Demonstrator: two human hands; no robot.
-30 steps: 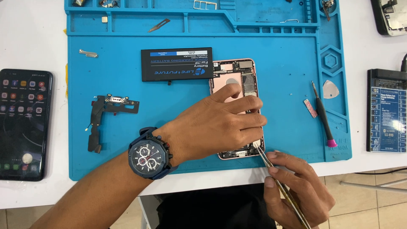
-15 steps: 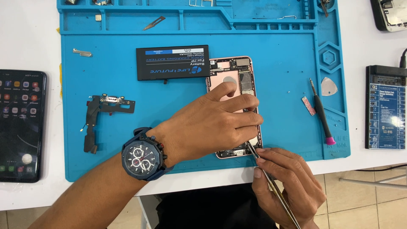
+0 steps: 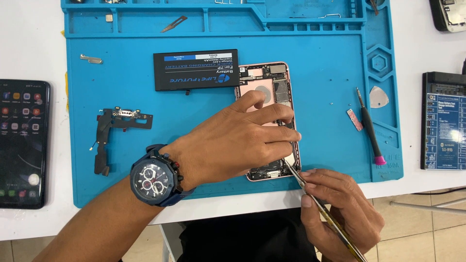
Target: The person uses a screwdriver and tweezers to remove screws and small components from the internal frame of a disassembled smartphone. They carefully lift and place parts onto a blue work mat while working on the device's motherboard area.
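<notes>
An opened pink phone body (image 3: 270, 85) lies on the blue work mat (image 3: 330, 106), its inner parts exposed. My left hand (image 3: 238, 140), with a dark wristwatch (image 3: 154, 177) on the wrist, lies flat across the phone's middle and lower part, fingers pressing it down. My right hand (image 3: 340, 213) sits at the mat's near edge and holds thin metal tweezers (image 3: 310, 191). Their tip touches the phone's lower right corner. A black battery (image 3: 196, 69) lies against the phone's top left.
A black flex cable part (image 3: 114, 131) lies left on the mat. A screwdriver with a pink end (image 3: 370, 128), a white pick (image 3: 378, 96) and a small pink piece (image 3: 354, 119) lie right. A lit phone (image 3: 22, 143) is far left, a dark board (image 3: 444, 126) far right.
My right hand has moved up toward the phone, bringing the tweezer tip in to its lower right corner. My left hand stays pressed on the phone.
</notes>
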